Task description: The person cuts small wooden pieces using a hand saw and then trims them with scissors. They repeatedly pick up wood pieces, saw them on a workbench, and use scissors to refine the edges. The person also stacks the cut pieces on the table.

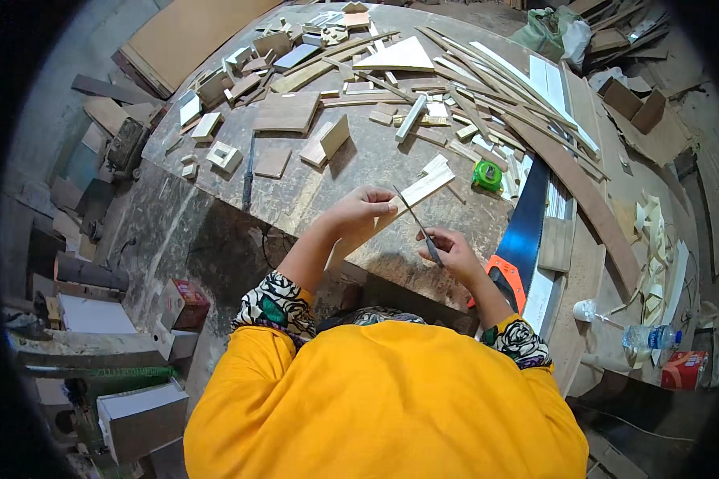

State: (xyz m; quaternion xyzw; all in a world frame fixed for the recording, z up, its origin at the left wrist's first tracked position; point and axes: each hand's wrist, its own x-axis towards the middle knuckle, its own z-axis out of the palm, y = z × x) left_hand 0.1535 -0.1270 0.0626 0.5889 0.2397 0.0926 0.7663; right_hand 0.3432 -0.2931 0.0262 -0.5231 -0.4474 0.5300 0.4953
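My left hand point(367, 207) grips a pale wooden strip point(426, 182), which lies diagonally at the front of the worktable and reaches back past that hand toward my body. My right hand point(449, 254) holds the dark handle of a slim tool point(428, 241), perhaps a file or small blade, whose thin shaft crosses the strip just right of my left fingertips. A green tape measure point(486, 176) sits behind and right of the strip. A handsaw with blue blade point(521, 219) and orange handle lies to the right of my right hand, partly behind my forearm.
Wood offcuts point(295, 113) and long slats point(519, 104) cover the back and right of the worktable point(208, 184). Another dark-handled tool point(248, 180) lies left. A plastic bottle point(647, 337) and cup point(584, 310) are at right. Boxes point(140, 415) and scrap boards crowd the lower left.
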